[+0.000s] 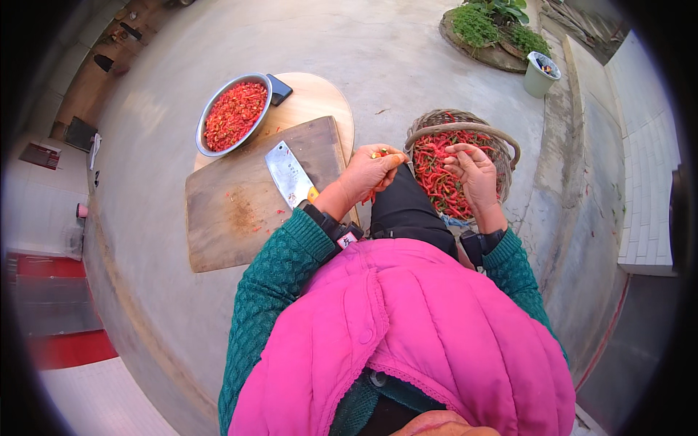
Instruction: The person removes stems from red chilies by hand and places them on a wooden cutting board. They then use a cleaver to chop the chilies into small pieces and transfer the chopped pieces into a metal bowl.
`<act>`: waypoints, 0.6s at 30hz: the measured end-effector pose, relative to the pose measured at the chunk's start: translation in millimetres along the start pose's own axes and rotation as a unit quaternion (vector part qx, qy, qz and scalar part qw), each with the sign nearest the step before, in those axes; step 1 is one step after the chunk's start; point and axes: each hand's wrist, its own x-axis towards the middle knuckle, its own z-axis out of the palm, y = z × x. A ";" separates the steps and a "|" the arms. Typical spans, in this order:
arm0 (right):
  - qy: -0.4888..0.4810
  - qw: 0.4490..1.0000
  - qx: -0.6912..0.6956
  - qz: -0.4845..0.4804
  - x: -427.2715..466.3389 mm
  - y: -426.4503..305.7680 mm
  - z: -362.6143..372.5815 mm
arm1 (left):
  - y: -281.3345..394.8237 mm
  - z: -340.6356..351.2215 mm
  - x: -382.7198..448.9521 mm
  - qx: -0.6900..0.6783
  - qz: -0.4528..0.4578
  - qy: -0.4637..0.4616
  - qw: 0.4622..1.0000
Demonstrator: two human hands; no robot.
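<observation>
My left hand (372, 172) is closed around several red chili peppers (368, 197), their stem ends showing at the top and red tips below. It is above my left thigh, beside the wooden cutting board. Over a wicker basket (510, 180) of whole red chilies (439, 180), my right hand (473, 174) is raised with bent fingers and the thumb near the index finger. Whether something small is pinched there is unclear. A cleaver (289, 171) with a yellow handle lies flat on the cutting board (218, 218), its handle partly hidden behind my left wrist.
A metal basin (265, 114) of chopped red chilies stands on a round wooden table (322, 98), near a dark flat object (280, 89). The basket's arched handle (463, 128) rises above the chilies. Farther off are a pale green bin (537, 80) and a round planter (463, 49).
</observation>
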 end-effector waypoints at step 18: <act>-0.170 0.953 -0.164 0.189 -2.0 -4.8 105.4 | 1.6 -4.3 -13.4 -0.044 0.099 0.050 0.993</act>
